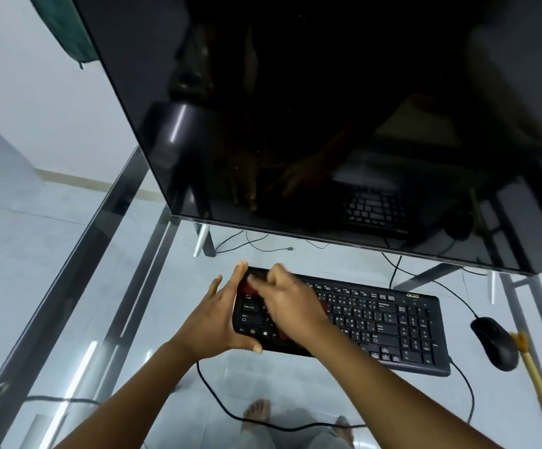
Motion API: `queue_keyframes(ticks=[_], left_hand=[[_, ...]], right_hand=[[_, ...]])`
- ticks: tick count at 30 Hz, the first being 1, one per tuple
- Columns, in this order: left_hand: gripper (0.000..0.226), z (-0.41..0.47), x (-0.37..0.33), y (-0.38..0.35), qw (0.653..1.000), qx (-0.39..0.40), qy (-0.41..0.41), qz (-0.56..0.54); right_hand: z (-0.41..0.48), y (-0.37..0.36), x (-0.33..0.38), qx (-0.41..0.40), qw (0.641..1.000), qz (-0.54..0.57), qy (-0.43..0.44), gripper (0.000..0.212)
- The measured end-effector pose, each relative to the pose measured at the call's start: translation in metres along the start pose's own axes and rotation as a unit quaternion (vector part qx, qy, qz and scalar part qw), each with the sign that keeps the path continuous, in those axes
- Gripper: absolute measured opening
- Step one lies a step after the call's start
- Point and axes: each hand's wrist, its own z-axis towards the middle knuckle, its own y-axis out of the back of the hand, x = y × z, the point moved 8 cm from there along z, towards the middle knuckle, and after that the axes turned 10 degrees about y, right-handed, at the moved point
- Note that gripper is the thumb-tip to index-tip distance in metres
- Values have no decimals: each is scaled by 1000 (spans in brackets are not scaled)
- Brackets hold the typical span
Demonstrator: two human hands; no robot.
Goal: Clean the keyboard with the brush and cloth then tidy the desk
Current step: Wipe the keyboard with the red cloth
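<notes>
Head view: a black keyboard [376, 322] lies on a glass desk [68, 319], just below a dark monitor [327, 124]. The left hand [217, 322] clasps the keyboard's left end, fingers stretched up along the edge and thumb hooked under the near edge. The right hand [290, 306] lies on the keys at the left end, blurred, its fingers curled down onto a red cloth [247, 288] that shows in patches beneath it. How tightly it grips the cloth I cannot tell.

A black mouse [494, 343] sits just right of the keyboard, its cable running back under the monitor. The brush [536, 380] lies beside the mouse on the right, pale wooden handle toward the near edge, yellowish bristles near the mouse. Bare feet show through the glass below.
</notes>
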Motion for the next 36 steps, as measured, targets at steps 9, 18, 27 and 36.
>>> queue_keyframes(ticks=[9, 18, 27, 36], left_hand=[[147, -2, 0, 2, 1000, 7, -12, 9], [148, -4, 2, -1, 993, 11, -51, 103], [134, 1, 3, 0, 1000, -6, 1, 27], [140, 1, 3, -2, 999, -28, -6, 27]], right_hand=[[-4, -8, 14, 47, 996, -13, 68, 16], [-66, -29, 38, 162, 967, -82, 178, 57], [-94, 44, -51, -22, 995, -84, -40, 39], [-28, 3, 7, -30, 999, 15, -30, 28]])
